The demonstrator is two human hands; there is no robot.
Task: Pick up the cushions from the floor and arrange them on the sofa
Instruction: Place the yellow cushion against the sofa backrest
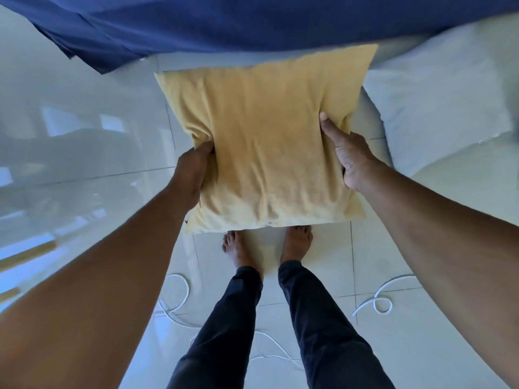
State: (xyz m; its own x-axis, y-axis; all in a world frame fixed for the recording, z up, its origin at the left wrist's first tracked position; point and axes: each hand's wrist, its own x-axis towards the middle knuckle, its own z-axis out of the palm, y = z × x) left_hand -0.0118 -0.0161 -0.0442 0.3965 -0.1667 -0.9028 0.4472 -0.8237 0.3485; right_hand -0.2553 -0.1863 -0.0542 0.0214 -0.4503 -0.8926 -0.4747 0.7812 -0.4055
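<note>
Cushion [264,141] held flat, above floor [84,153].
Long axis points toward sofa [224,21]; left hand [193,175] and right hand [351,161] clasp opposite sides.

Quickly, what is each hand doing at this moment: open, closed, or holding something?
Left hand: closed on the left edge of the yellow cushion.
Right hand: closed on the cushion's right edge, thumb on top.

One yellow cushion [264,147], one white cushion [438,108], two hands, two bare feet.
</note>
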